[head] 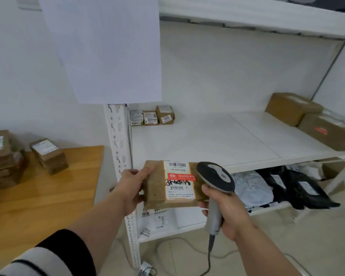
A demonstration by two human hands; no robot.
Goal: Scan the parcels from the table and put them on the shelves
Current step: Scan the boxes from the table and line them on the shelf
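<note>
My left hand [130, 188] grips the left edge of a flat brown cardboard parcel [155, 188] with a white barcode label and a red sticker, held in front of the white shelf unit. My right hand [227, 210] grips the handle of a grey corded barcode scanner [215, 179]. The scanner's dark head overlaps the parcel's right side, facing the label. The middle shelf board [217, 140] lies just behind the parcel. More brown parcels [48, 156] stand on the wooden table [54, 196] at the left.
Three small boxes [150, 117] stand at the back left of the middle shelf, two larger cartons [311, 120] at its right. Black and white mailer bags [283, 186] fill the lower shelf. A white sheet [108, 48] hangs above the shelf post [120, 146]. The scanner's cable trails on the floor.
</note>
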